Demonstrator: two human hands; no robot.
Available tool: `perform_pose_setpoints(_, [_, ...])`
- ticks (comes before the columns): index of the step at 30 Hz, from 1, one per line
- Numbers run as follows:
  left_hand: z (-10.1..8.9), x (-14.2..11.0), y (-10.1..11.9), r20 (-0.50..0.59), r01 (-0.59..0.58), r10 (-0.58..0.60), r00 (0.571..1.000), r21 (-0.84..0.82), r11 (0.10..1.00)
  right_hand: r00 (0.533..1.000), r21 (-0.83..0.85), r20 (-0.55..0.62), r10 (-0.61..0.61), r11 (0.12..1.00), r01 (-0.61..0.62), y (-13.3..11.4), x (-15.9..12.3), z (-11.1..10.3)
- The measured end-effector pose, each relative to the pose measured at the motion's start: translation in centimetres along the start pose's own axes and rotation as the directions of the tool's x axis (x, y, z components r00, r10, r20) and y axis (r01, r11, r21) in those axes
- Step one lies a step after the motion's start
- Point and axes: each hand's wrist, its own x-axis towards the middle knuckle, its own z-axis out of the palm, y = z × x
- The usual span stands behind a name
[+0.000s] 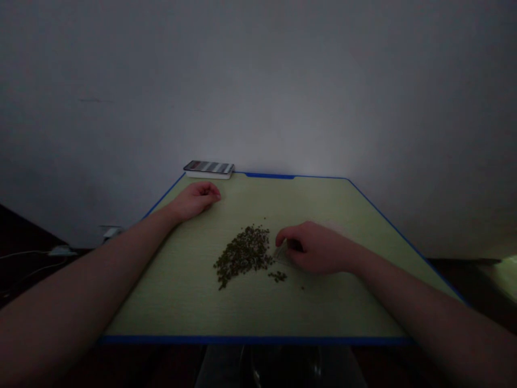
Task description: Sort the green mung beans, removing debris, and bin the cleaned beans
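A loose pile of small greenish-brown grains (244, 250), like dried seeds or peppercorns, lies spread on the light-topped table. Beside its right edge, my right hand (319, 247) is curled, with thumb and fingers closed around a thin see-through piece (281, 253) that touches the tabletop; its kind is unclear. A small cluster of grains (277, 276) sits just below that hand, apart from the main pile. My left hand (196, 199) rests on the table at the far left with its fingers curled in, and nothing shows in them.
A phone (210, 166) lies on a white box (208, 175) at the table's back left corner. The table (181, 318) has a blue rim, and a pale wall (266, 86) stands behind it. White cables and a plug (62, 250) are at the left. The light is dim.
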Motion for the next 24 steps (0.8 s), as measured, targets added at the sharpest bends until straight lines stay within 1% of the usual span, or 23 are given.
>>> perform_pose_setpoints(5, [-0.06, -0.06, 0.08, 0.004, 0.005, -0.005, 1.0, 0.02, 1.0, 1.0, -0.001, -0.021, 0.014, 1.0, -0.014, 0.09, 0.27, 0.03])
perform_pose_setpoints(10, [-0.01, 0.09, -0.11, 0.006, 0.012, -0.012, 1.0, -0.006, 1.0, 1.0, 0.023, -0.024, -0.015, 1.0, 0.016, -0.06, 0.31, 0.16])
perform_pose_setpoints(16, [-0.05, 0.12, -0.22, 0.005, 0.016, -0.016, 1.0, -0.002, 1.0, 0.998, 0.041, 0.029, -0.049, 0.998, 0.048, -0.09, 0.1, 0.2])
perform_pose_setpoints(24, [-0.05, 0.07, -0.18, -0.006, 0.004, -0.004, 1.0, 0.001, 1.0, 0.999, 0.05, 0.026, -0.035, 0.998, 0.033, -0.35, 0.11, 0.03])
